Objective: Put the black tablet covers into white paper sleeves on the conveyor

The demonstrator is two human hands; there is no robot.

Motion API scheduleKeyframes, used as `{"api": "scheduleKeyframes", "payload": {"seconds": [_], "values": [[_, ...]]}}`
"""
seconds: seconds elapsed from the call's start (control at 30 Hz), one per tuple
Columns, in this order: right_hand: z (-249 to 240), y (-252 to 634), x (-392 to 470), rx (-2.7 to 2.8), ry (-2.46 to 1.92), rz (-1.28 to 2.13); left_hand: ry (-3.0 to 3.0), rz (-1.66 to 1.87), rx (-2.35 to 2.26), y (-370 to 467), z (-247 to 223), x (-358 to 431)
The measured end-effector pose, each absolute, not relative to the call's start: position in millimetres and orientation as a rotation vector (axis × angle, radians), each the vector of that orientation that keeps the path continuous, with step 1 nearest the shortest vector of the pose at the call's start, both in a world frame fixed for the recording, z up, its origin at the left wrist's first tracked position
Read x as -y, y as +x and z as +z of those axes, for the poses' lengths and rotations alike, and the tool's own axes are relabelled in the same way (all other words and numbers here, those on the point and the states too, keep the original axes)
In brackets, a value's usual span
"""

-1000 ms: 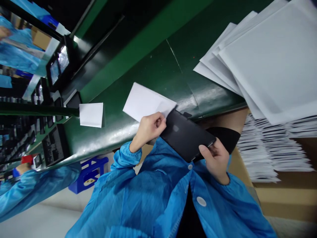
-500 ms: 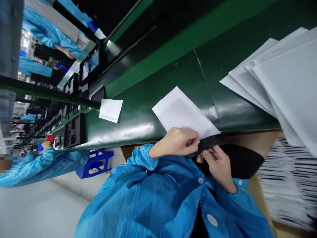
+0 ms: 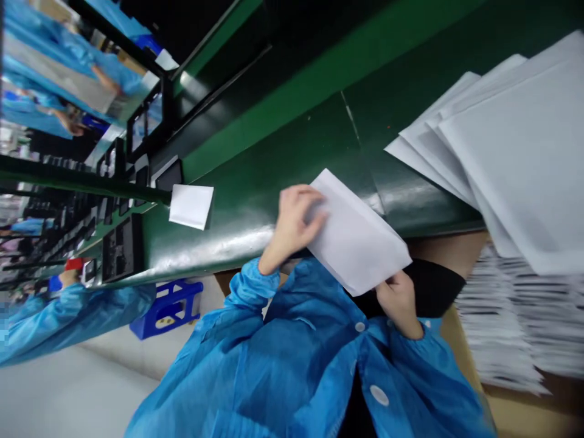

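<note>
Nearest the camera, two blue sleeves lead up to two bare hands that share one white envelope. The right hand is below the envelope's lower corner, fingers curled onto its edge from beneath, so that grip is grasping the envelope. The left hand lies flat on the envelope's upper left part, fingers spread over the paper and pressing on it rather than clenched. The envelope sits tilted over the near edge of the green tabletop. To the right of the right hand, one fanned stack of large white sheets rests on the tabletop. To the left of the left hand lies one small white packet. Beyond it, a co-worker's blue sleeve shows at the left.
</note>
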State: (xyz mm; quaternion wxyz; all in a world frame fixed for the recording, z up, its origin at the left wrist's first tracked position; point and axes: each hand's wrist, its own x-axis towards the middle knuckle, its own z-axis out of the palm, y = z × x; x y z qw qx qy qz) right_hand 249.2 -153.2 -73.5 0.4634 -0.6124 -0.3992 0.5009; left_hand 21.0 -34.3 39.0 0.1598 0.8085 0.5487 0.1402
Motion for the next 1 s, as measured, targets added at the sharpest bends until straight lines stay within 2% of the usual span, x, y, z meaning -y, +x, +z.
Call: {"api": "scheduleKeyframes", "payload": {"seconds": [0.07,0.27,0.53,0.7,0.83,1.0], "values": [[-68,243,151,0.913,-1.491,1.216,2.303,0.433,-1.735,4,30,25],[-73,253,139,0.677,-1.395,1.278,2.045,0.533,-1.784,-1,16,16],[-90,295,150,0.427,-1.373,0.948,1.647,0.942,-1.312,46,9,7],[-55,316,168,0.712,-1.332,0.744,1.807,0.831,-1.096,58,23,-10],[-39,321,169,0.695,-1.354,0.426,1.921,0.698,-0.914,86,45,-29],[-33,347,141,0.431,-1.319,0.311,1.973,0.95,-0.772,159,63,-86]]}}
